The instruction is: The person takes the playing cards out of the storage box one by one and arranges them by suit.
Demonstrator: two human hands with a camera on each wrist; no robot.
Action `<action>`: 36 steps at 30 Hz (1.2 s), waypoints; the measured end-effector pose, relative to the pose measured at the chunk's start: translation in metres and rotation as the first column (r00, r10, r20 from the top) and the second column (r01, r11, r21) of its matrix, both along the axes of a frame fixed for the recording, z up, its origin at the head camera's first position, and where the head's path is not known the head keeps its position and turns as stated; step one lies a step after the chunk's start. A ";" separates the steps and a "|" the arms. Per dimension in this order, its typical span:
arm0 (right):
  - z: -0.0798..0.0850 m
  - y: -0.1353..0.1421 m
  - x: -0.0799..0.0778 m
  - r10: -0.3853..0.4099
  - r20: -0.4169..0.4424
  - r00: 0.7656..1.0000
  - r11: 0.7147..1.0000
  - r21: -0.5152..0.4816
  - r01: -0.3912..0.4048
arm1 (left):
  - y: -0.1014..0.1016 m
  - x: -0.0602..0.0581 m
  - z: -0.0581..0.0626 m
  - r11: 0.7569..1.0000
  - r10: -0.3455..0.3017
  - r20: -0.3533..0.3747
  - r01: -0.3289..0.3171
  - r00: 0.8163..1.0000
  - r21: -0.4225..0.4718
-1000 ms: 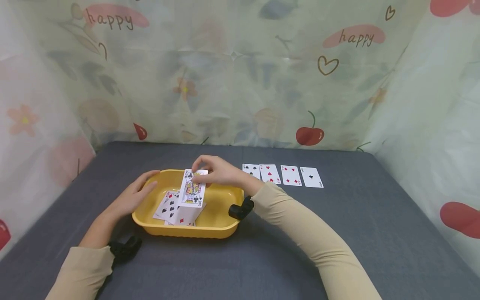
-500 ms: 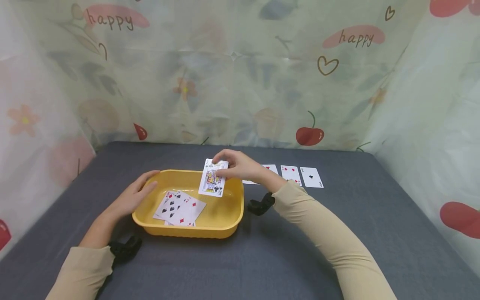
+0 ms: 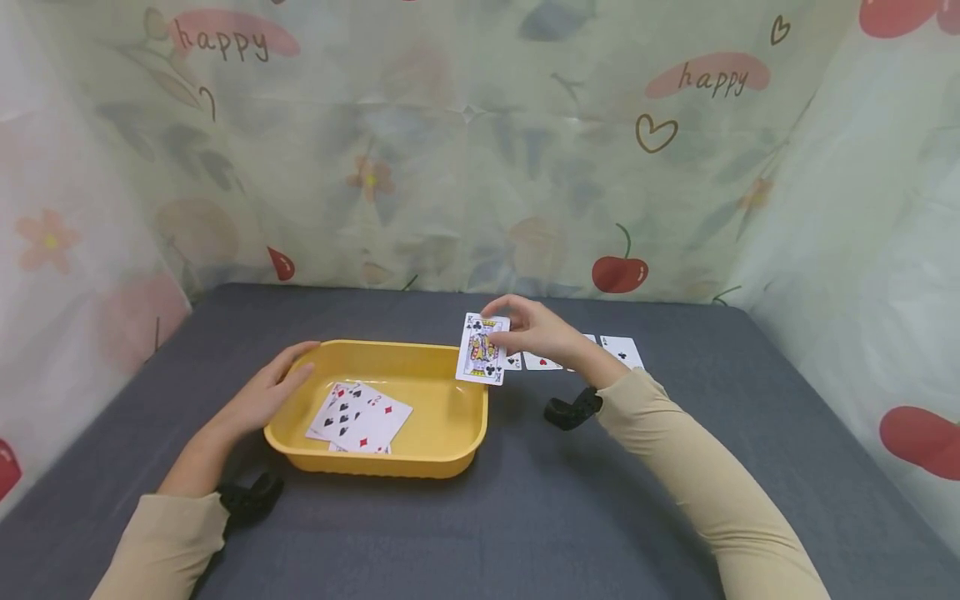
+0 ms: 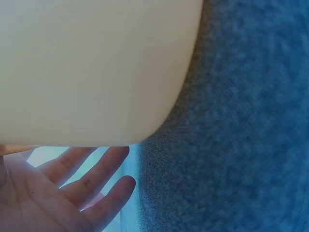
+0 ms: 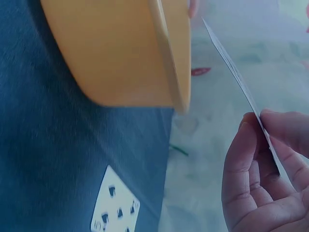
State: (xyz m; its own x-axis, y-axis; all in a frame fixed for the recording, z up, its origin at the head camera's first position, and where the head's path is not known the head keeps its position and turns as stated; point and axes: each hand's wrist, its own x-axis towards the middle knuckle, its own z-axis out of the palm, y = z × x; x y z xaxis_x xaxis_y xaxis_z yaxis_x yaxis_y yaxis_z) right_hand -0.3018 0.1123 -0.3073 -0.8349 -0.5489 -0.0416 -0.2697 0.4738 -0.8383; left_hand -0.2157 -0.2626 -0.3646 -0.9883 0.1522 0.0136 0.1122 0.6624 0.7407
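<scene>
In the head view my right hand (image 3: 543, 336) pinches a king of clubs (image 3: 480, 350) between thumb and fingers, above the right rim of a yellow plastic basin (image 3: 442, 417). The right wrist view shows this card (image 5: 236, 77) edge-on, with the thumb on one face and fingers on the other. My left hand (image 3: 258, 396) rests at the basin's left end, thumb over the rim. Its fingers (image 4: 99, 181) look extended and spread in the left wrist view. Inside the basin several playing cards overlap face up, a two of diamonds (image 3: 378, 417) on top.
Behind my right hand a row of face-up cards lies on the dark cloth-covered table (image 3: 480, 533). An ace of clubs (image 3: 622, 352) ends it; a five of spades (image 5: 116, 205) shows in the right wrist view. A patterned curtain (image 3: 465, 167) hangs behind the table.
My right hand has carried the king of clubs rightward from over the basin's cards to its right rim, now covering part of the card row. The left hand and basin have stayed put.
</scene>
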 end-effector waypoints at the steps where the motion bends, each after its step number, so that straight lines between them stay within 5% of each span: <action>1: 0.000 0.004 0.000 -0.014 0.003 1.000 1.000 0.001 0.014 | 0.000 0.000 0.000 1.000 -0.002 -0.003 0.002 1.000 0.001; 25: -0.017 0.108 -0.005 -0.222 0.028 0.975 0.975 0.012 0.221 | -0.001 0.000 0.001 1.000 -0.015 -0.023 0.016 1.000 0.007; 36: -0.031 0.169 -0.005 -0.294 0.008 0.956 0.941 0.176 0.288 | -0.001 0.000 -0.001 1.000 -0.013 -0.025 0.013 1.000 0.007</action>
State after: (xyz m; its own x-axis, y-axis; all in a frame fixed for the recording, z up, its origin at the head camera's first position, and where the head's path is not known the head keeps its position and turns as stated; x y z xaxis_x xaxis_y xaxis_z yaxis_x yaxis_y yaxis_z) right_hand -0.3073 0.2809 -0.3379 -0.9534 -0.2647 -0.1445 -0.0718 0.6645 -0.7438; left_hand -0.2160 -0.2639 -0.3655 -0.9855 0.1650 0.0392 0.1393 0.6556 0.7421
